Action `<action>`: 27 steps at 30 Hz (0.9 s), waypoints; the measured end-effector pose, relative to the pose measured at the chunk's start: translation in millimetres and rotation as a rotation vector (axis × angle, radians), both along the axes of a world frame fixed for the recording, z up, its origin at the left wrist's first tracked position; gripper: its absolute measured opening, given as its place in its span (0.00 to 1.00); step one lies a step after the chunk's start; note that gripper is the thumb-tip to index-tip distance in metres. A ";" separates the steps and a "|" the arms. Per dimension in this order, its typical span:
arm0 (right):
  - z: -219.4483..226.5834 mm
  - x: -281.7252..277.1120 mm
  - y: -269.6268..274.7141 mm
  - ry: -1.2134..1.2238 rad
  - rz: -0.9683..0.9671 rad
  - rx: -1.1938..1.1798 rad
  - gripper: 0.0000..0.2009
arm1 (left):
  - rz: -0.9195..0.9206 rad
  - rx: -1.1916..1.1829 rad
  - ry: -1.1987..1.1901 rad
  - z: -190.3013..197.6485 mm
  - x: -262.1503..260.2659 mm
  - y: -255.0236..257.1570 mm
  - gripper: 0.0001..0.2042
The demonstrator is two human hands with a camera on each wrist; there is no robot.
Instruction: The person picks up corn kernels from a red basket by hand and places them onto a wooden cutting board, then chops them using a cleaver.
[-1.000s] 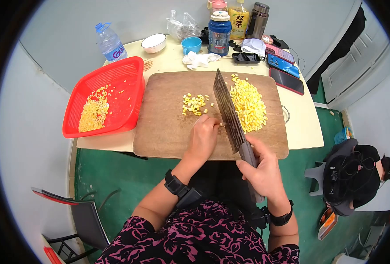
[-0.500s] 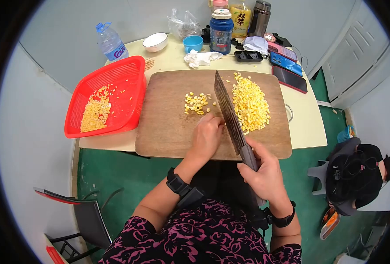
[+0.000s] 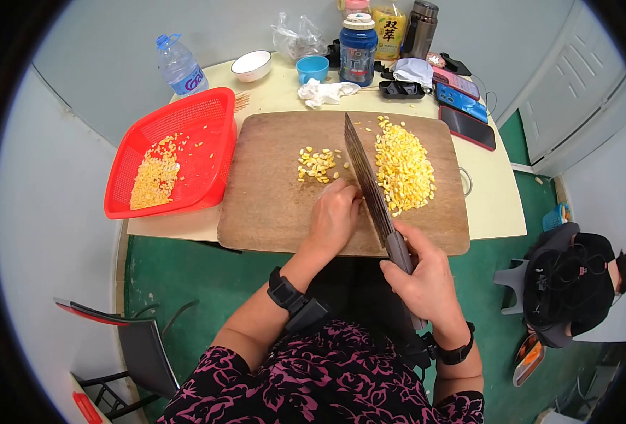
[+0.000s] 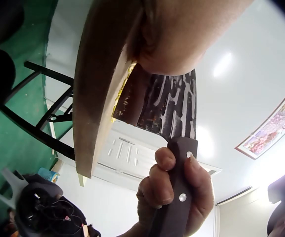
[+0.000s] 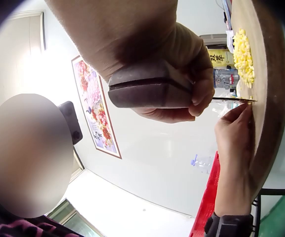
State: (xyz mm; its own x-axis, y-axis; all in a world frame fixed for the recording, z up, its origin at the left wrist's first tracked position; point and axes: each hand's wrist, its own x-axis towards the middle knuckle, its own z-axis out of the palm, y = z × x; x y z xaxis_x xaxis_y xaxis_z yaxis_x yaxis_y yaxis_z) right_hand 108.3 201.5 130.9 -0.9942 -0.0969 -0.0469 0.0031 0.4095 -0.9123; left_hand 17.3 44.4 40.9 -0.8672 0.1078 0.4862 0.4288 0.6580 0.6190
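Note:
My right hand (image 3: 426, 275) grips the dark handle of a cleaver (image 3: 367, 180), whose broad, streaked blade stands on edge over the wooden cutting board (image 3: 263, 205). The left wrist view shows fingers curled round the riveted cleaver handle (image 4: 180, 190). Close against the blade's left side, my left hand (image 3: 334, 215) rests on the board, fingertips bent together at the edge, pinching a corn kernel that the hand itself now hides. A small group of whole yellow kernels (image 3: 316, 164) lies beyond the left hand. Right of the blade spreads a large heap of cut corn (image 3: 405, 169).
A red plastic basket (image 3: 217, 155) with corn bits stands left of the board. Behind are a white bowl (image 3: 251, 66), blue cup (image 3: 313, 68), crumpled tissue (image 3: 327, 92), blue jar (image 3: 358, 53) and several phones (image 3: 466, 127). A seated person (image 3: 574, 283) is at right.
The cleaver's blade has come up against the left fingertips, and the kernel seen there earlier is now hidden. The whole view has shifted slightly; both hands otherwise keep their places.

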 end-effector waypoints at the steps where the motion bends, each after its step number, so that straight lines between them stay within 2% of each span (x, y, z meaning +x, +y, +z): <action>1: -1.1 -0.6 0.1 0.005 0.003 -0.003 0.25 | -0.002 0.001 0.000 -0.1 0.0 0.1 0.04; 14: -14.0 -23.5 -13.9 0.043 -0.025 0.019 0.27 | -0.019 0.003 0.003 -0.5 0.0 -1.4 0.04; 20: -13.4 -34.7 -2.1 -0.054 -0.123 -0.149 0.25 | -0.036 0.020 0.025 -2.2 -0.2 -1.9 0.04; 25: -6.0 -28.9 9.3 -0.024 -0.183 -0.360 0.26 | -0.028 -0.022 0.030 -3.1 -2.0 1.6 0.08; 27: -3.7 -24.0 10.6 -0.010 -0.177 -0.416 0.26 | -0.036 0.082 -0.067 -4.1 -7.7 -3.4 0.09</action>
State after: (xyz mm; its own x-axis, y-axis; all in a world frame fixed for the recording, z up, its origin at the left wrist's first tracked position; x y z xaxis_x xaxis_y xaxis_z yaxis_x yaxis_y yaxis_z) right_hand 84.3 212.0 127.2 -0.9968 0.0617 -0.0500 0.0501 0.0002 -0.9987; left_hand 9.7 41.0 36.8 -0.8943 0.1016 0.4357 0.4071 0.5887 0.6983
